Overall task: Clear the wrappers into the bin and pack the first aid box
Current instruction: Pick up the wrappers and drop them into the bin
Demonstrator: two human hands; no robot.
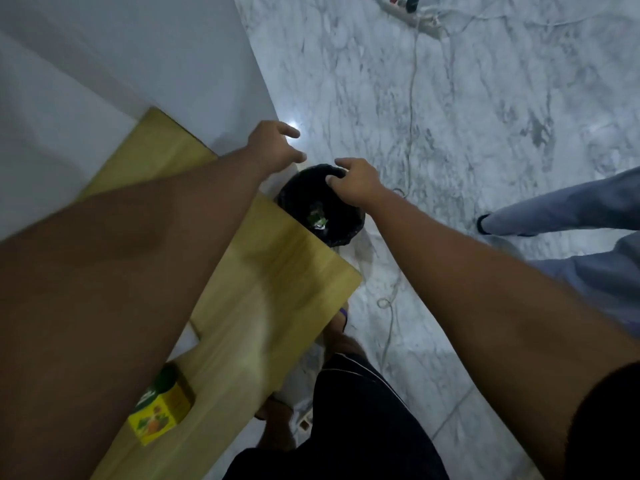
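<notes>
A small bin [298,199] lined with a black bag stands on the marble floor just past the table's far corner. Green and white wrappers [318,220] lie inside it. My right hand [356,181] hovers over the bin's far rim, fingers curled apart, nothing in them. My left hand [275,147] is stretched out to the left of the bin, above the floor, fingers spread and empty. A yellow and green carton [162,407] sits on the table near my left forearm. The first aid box is out of view.
The light wooden table [277,282] runs from lower left toward the bin. A white wall [121,64] is at the left. A power strip [412,12] and its cable [412,98] lie on the floor. Another person's leg [568,206] is at right. My feet are below the table edge.
</notes>
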